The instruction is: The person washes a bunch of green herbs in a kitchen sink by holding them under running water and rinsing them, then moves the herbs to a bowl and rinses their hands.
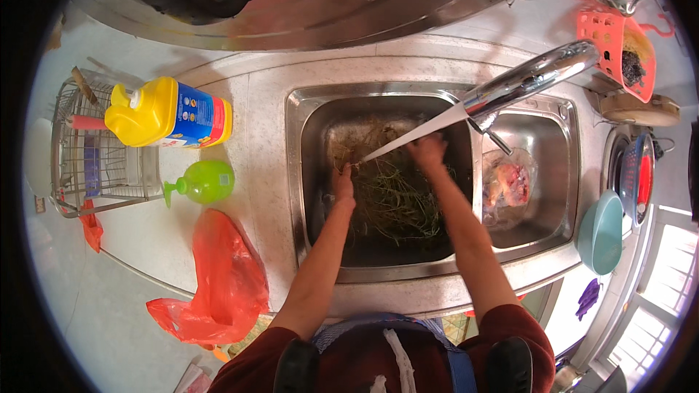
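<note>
Both of my hands are inside the larger stainless steel sink basin [322,251]. Long green leafy stems [404,196] lie in the basin, loosely tangled, with brownish matter towards its far side. My left hand [344,183] is at the left of the stems, beside the end of the water stream; its grip is unclear. My right hand [428,150] is beyond the stems at the right, its fingers partly hidden and blurred. A white stream of water runs from the chrome faucet [535,76] down to the left, landing near my left hand.
The smaller basin [551,218] holds a clear plastic bag of reddish food [510,183]. Left on the counter are a yellow jug [147,114], a green pump bottle [207,182], a red plastic bag [224,284] and a wire rack [109,147]. A teal bowl [600,234] stands right; a large metal vessel [338,5] looms beyond.
</note>
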Demonstrator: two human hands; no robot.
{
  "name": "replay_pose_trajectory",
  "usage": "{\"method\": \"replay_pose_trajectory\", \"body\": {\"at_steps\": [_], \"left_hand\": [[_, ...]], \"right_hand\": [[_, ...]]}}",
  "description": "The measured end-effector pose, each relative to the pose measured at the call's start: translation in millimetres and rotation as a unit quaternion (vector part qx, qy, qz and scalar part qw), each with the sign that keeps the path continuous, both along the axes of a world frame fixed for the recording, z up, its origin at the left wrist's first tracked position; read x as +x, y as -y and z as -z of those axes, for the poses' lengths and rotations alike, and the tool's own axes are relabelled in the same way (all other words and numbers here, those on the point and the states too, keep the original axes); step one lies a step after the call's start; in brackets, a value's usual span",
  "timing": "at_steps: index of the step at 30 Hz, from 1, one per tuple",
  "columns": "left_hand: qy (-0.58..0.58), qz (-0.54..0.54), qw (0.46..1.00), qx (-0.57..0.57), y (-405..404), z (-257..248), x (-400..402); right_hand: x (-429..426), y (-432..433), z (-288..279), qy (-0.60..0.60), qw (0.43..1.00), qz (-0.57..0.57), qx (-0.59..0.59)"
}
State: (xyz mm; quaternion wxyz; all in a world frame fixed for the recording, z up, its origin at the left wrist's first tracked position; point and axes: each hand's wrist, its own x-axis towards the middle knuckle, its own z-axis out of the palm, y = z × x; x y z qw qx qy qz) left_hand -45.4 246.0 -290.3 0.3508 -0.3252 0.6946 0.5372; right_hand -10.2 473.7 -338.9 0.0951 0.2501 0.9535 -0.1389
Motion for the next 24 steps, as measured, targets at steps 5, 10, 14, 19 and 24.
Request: {"method": "replay_pose_trajectory", "body": {"at_steps": [5,10,14,19,24], "left_hand": [[-0.027,-0.073,0.990,0.116,14,2,-24],[-0.027,-0.131,0.895,0.426,6,13,-55],[-0.058,-0.195,0.700,0.685,26,62,-17],[0.032,-0.070,0.940,0.333,1,21,-9],[0.068,-0.197,0.865,0.457,14,27,-33]], "right_hand": [[-48,-25,16,-0.113,0.931,0.106,-0.331],[-61,125,7,-0.324,0.882,-0.173,-0.296],[-6,201,-77,-0.209,0.965,-0.105,-0.117],[-50,142,25,-0.187,0.981,-0.014,-0.053],[-15,184,-27,-0.271,0.942,-0.110,-0.167]]}}
